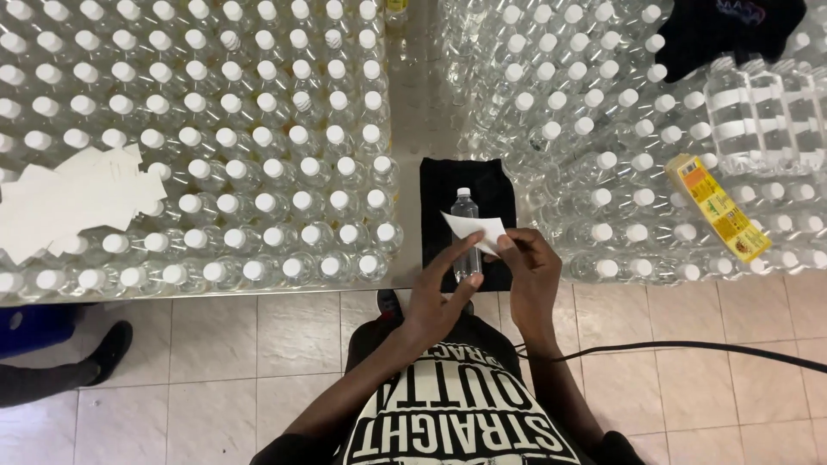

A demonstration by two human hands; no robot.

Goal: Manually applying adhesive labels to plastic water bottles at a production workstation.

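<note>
Clear plastic bottle [465, 237] stands on the black cloth [495, 185], twelve o'clock from you: light, slippery, easily dented. Your left hand [439, 297] grips its base; right hand [530, 267] pinches the flimsy white label [474, 228] by its edge.

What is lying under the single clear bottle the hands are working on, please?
A black cloth lies under the clear bottle, spread on the table. The left hand and white label cover part of it.

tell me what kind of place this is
Probably a small bottling or labelling workshop. Rows of clear capped bottles cover the table, the left hand steadies one bottle, and the right hand holds a white label.
</note>
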